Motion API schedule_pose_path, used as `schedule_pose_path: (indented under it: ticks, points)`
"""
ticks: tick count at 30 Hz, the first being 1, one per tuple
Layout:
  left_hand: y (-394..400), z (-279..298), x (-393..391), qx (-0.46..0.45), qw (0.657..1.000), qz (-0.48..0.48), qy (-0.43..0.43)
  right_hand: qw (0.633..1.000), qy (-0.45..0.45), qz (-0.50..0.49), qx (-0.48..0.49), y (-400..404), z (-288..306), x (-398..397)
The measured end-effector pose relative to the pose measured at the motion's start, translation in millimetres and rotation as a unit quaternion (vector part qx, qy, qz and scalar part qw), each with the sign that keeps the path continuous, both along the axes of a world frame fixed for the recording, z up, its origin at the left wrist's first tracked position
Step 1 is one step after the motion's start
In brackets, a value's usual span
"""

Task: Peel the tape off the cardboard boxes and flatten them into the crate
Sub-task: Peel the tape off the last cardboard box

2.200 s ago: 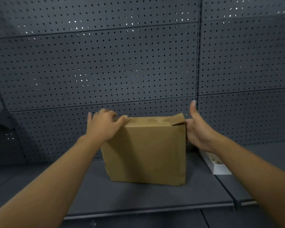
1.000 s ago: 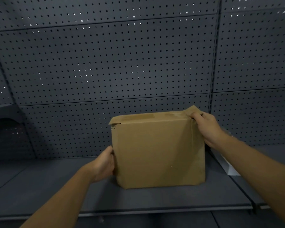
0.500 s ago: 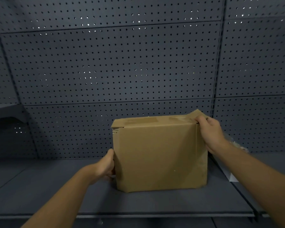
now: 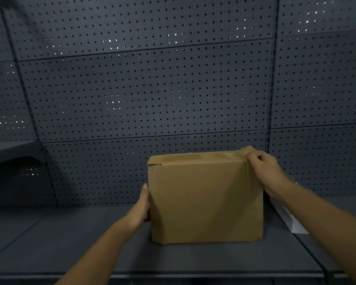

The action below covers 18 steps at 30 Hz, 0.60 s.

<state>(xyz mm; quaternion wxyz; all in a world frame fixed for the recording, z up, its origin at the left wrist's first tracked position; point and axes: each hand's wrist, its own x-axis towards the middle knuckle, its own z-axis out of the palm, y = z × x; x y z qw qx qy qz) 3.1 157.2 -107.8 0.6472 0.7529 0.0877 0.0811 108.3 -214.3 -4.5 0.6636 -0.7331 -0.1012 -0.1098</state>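
Note:
A brown cardboard box (image 4: 203,200) stands upright on the dark grey shelf (image 4: 70,243). Brown tape runs along its top and down its right front edge. My left hand (image 4: 141,208) holds the box's lower left side, thumb on the front edge and fingers hidden behind it. My right hand (image 4: 265,171) is at the top right corner and pinches a raised end of tape or flap (image 4: 248,151) there. No crate is in view.
A dark pegboard wall (image 4: 152,89) rises right behind the box. A flat white object (image 4: 292,221) lies on the shelf to the right, partly hidden by my right forearm. The shelf's front edge (image 4: 193,275) runs just below my arms.
My left hand came down from the box's top left corner to its lower left side. My right hand closed on the top right corner. The box has barely shifted since half a second ago.

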Motion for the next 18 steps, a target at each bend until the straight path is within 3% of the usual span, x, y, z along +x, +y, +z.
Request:
schedule_pose_path:
  ticks: [4, 7, 10, 12, 15, 18]
  points:
    - [-56, 54, -34, -0.028, 0.995, 0.007, -0.100, 0.999, -0.024, -0.014, -0.038, -3, -2, -2]
    - [-61, 72, -36, -0.006, 0.982, 0.003, -0.190, 0.983, -0.120, -0.068, -0.124, -9, 0, -1]
    - [-65, 83, -31, 0.023, 0.981, 0.013, -0.193, 0.939, -0.228, -0.075, -0.244, -11, 9, -9]
    - [-72, 88, -33, 0.014, 0.976, 0.018, -0.216, 0.902, -0.245, -0.044, -0.353, -6, 17, -20]
    - [-82, 95, -34, -0.004, 0.974, 0.026, -0.227, 0.805, -0.278, -0.041, -0.523, 4, 23, -27]
    - [-89, 101, -37, 0.004, 0.971, 0.020, -0.240, 0.781, -0.279, -0.040, -0.558, 9, 26, -28]
